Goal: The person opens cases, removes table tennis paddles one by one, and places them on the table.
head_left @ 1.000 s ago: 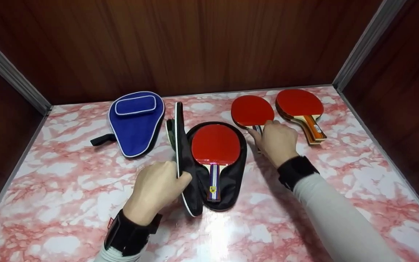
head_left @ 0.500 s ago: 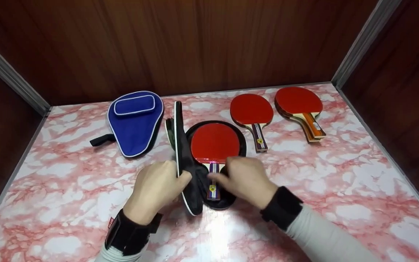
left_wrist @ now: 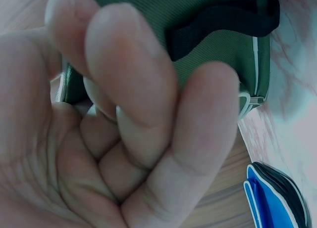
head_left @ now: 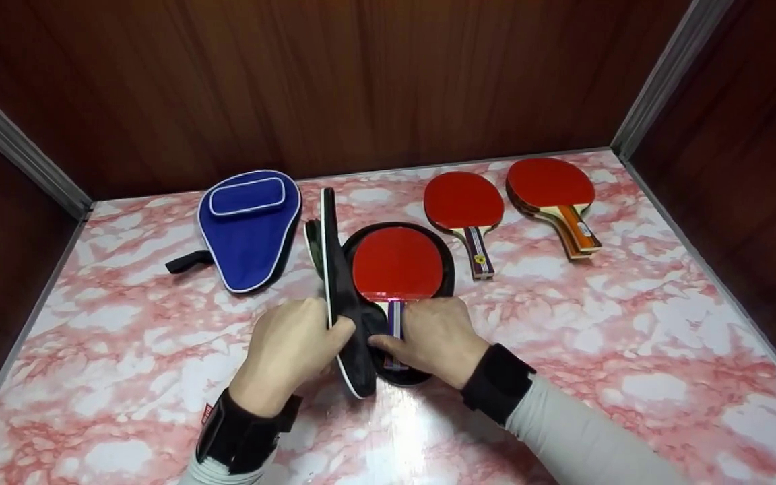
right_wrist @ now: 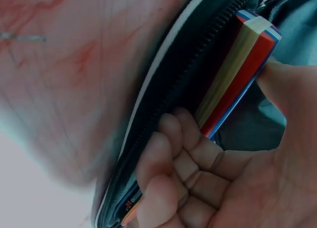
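Note:
My left hand (head_left: 290, 343) grips the raised flap (head_left: 347, 296) of an open zip-up paddle case, holding it upright on edge. In the left wrist view, the outside of that flap is green (left_wrist: 208, 72), with a black strap (left_wrist: 218, 27). A red table tennis paddle (head_left: 398, 263) lies face up in the black-lined bottom half (head_left: 449, 269) of the case. My right hand (head_left: 438, 330) holds this paddle's handle (right_wrist: 235, 79), thumb on one side and curled fingers on the other. The hand covers part of the handle in the head view.
A blue paddle case (head_left: 246, 236) with a black strap (head_left: 189, 261) lies at the back left. Another red paddle (head_left: 463, 202) lies at the back right, beside two stacked orange-handled paddles (head_left: 550, 182). Dark wooden panels (head_left: 361, 87) wall the marbled table (head_left: 563, 364) behind and at the sides.
My right hand has left the handle of the paddle at the back right and come down to the handle of the paddle in the case. My left hand has stayed on the flap.

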`<state>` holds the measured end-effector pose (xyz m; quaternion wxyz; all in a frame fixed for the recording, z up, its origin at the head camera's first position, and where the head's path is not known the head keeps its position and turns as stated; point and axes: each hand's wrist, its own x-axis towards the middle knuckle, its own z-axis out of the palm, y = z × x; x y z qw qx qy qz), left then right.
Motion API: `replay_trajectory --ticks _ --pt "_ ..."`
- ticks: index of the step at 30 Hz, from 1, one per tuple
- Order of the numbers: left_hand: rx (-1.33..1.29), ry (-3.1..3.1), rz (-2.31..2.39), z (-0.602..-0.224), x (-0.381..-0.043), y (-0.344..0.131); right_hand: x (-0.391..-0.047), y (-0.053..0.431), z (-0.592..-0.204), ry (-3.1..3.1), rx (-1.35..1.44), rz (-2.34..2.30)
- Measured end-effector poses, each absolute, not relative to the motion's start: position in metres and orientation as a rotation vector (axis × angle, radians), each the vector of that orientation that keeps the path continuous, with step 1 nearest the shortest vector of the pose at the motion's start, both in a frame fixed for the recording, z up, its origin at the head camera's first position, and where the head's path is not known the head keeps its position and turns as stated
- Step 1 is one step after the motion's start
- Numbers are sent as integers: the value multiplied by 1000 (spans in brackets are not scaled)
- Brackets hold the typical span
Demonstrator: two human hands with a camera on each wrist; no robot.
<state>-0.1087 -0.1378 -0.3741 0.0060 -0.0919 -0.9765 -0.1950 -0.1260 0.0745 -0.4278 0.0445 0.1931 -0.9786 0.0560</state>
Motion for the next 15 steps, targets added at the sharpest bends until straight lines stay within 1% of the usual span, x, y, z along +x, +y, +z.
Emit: replay_trajectory --ticks 6,15 --pt "-297 -3048 -607 -374 -108 -137 -125 75 -429 -2949 604 197" --pt "-301 -3054 -612 -373 -107 -137 -125 80 -429 -2990 530 200"
